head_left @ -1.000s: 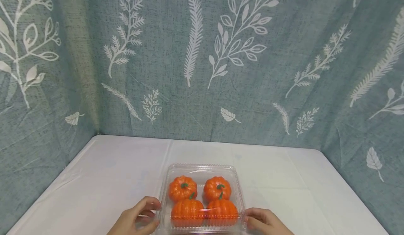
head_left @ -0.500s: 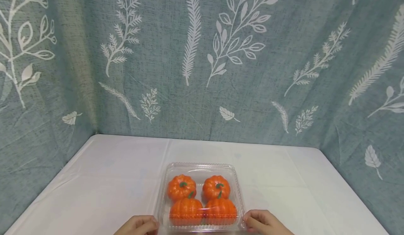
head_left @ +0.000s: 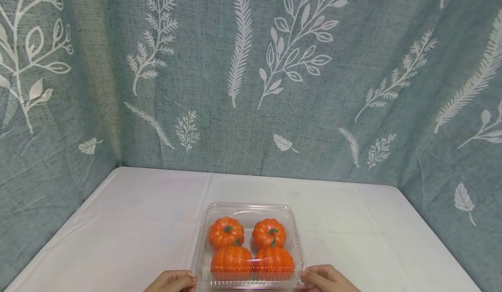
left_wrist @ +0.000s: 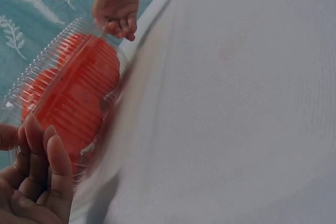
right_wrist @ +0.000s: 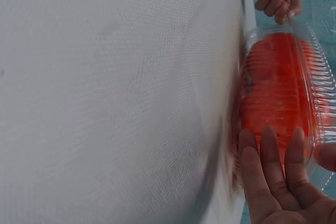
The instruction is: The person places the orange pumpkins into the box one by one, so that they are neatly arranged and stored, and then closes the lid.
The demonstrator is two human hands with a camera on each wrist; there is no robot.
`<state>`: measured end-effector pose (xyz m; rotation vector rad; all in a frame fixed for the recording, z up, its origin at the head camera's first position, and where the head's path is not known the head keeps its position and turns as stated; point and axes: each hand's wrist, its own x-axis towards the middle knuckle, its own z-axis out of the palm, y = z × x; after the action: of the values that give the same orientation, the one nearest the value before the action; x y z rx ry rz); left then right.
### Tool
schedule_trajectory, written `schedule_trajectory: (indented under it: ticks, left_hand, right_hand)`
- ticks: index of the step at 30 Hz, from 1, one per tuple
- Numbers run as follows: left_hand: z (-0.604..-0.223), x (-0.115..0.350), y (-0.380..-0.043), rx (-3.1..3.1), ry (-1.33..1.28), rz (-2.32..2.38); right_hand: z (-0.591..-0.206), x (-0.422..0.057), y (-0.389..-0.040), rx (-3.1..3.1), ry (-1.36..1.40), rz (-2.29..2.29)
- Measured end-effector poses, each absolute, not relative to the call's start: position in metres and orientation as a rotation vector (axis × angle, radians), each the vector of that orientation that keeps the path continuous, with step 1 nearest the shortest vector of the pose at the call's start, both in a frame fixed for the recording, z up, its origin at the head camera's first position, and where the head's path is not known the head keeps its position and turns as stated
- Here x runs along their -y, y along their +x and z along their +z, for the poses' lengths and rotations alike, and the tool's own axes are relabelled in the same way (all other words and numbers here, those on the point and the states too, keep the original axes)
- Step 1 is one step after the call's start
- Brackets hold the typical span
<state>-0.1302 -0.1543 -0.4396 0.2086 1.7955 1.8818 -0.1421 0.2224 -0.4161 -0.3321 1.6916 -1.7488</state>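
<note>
A clear plastic clamshell container (head_left: 251,213), its lid down, holds several orange mini pumpkins (head_left: 226,234) with green stems. It sits near the front of the table. At its left front corner my left hand (head_left: 170,281) pinches the rim between thumb and fingers. My right hand (head_left: 323,279) pinches the rim at the opposite corner. From the left wrist, the ridged container wall (left_wrist: 44,61) shows above my left fingers (left_wrist: 59,156). In the right wrist view, my right fingers (right_wrist: 270,150) lie along the container's side with the thumb at the rim.
A white cloth (head_left: 149,213) covers the table beneath the container. Blue-green curtains (head_left: 211,130) with white leaf prints hang behind it and along both sides.
My left hand has come down from spread fingers beside the container to a pinch at its left front corner. The right hand keeps its grip with slight finger movement. The container barely shifts.
</note>
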Motion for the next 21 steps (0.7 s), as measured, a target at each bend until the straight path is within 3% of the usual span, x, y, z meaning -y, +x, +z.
schedule_trajectory:
  ticks: [21]
  left_hand:
    - [-0.4413,0.1486,-0.1286,-1.817,0.106,1.922]
  right_hand:
    - [-0.4085,-0.2148,-0.1383,-1.839,-0.267,-1.678]
